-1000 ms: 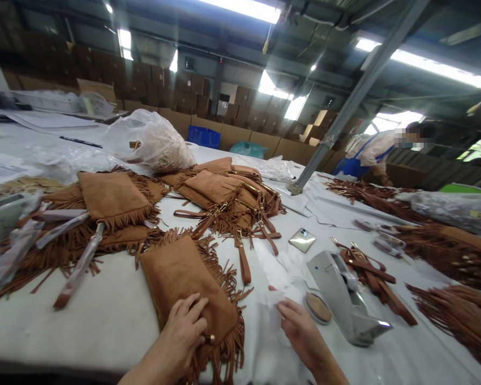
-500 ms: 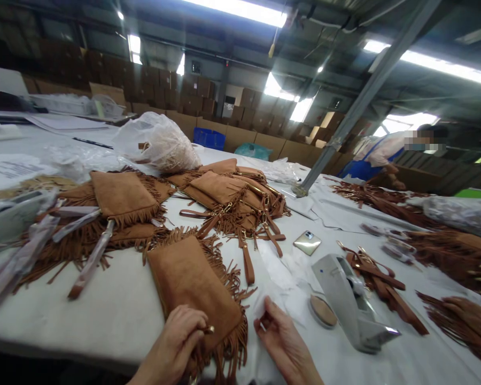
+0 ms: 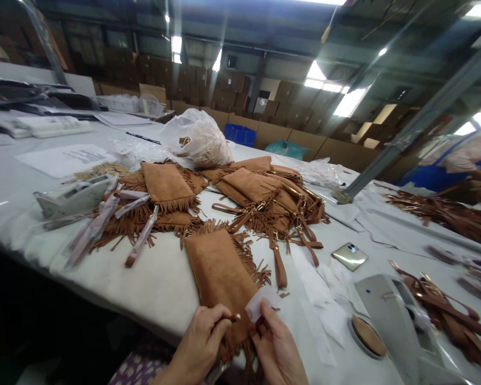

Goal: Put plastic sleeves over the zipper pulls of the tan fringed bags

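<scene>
A tan suede fringed pouch (image 3: 220,264) lies flat at the table's front edge. At its near end my left hand (image 3: 202,339) is closed, pinching a small brown strap end with a gold-coloured tip, perhaps the zipper pull. Between the thumb and fingers of my right hand (image 3: 278,342) is a small piece of thin white paper (image 3: 262,303), held over the pouch's right corner. Fringe hangs down between the two hands. Behind the pouch lie stacked fringed pouches (image 3: 252,184) with wrist straps, and another pile (image 3: 166,184) with plastic-wrapped straps.
At right are a grey tape dispenser (image 3: 393,315), a tape roll (image 3: 367,337), a phone (image 3: 349,256) and brown straps (image 3: 444,299). White paper sheets (image 3: 318,299) lie nearby. A stuffed plastic bag (image 3: 200,139) and a metal post (image 3: 404,136) stand farther back. A co-worker (image 3: 460,158) leans over at far right.
My right hand has moved left to the pouch's corner, and the white paper now shows in its fingers. My left hand keeps its pinch. The view has swung left.
</scene>
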`<state>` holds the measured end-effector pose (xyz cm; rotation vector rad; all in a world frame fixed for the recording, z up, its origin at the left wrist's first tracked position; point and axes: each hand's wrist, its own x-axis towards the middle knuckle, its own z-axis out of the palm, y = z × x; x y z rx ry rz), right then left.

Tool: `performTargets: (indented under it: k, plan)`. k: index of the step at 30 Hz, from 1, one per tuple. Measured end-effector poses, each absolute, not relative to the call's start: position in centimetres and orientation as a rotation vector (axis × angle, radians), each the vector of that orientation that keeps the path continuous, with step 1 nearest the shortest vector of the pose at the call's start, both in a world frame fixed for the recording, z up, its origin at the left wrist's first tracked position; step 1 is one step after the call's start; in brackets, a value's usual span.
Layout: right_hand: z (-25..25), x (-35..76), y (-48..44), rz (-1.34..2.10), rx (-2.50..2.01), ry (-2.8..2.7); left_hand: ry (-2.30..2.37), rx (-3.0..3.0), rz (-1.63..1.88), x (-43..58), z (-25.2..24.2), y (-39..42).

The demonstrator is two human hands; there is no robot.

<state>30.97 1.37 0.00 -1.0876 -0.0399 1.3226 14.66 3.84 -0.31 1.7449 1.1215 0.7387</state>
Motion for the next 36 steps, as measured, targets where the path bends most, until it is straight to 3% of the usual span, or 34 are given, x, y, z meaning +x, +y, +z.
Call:
performTargets:
  k: [19, 29, 36]
  plan:
    - [0.9, 27.9, 1.1, 1.241, -1.192, -0.296, 1.155, 1.725, 0.711, 14.7, 0.1, 4.0]
    - [-1.3, 28.4, 0.0, 1.038, -1.573, -0.786, 1.031, 1.630, 0.770, 13.6, -1.1, 4.0]
    - [-0.1, 27.8, -0.5, 1.104, -1.628, -1.053, 0.858, 1.674, 0.720, 12.1, -1.7, 4.4]
